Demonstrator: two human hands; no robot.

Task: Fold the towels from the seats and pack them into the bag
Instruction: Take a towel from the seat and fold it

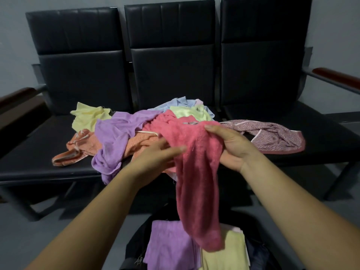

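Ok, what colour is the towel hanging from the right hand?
The towel is coral pink, gripped by the right hand; head view.

No word, number, brand or sign could be read anywhere in the view. The only mark was a small grey motif (191, 123) at the 12 o'clock end of the pink towel (196, 172). It was too blurred and creased to tell whether it held any letters.
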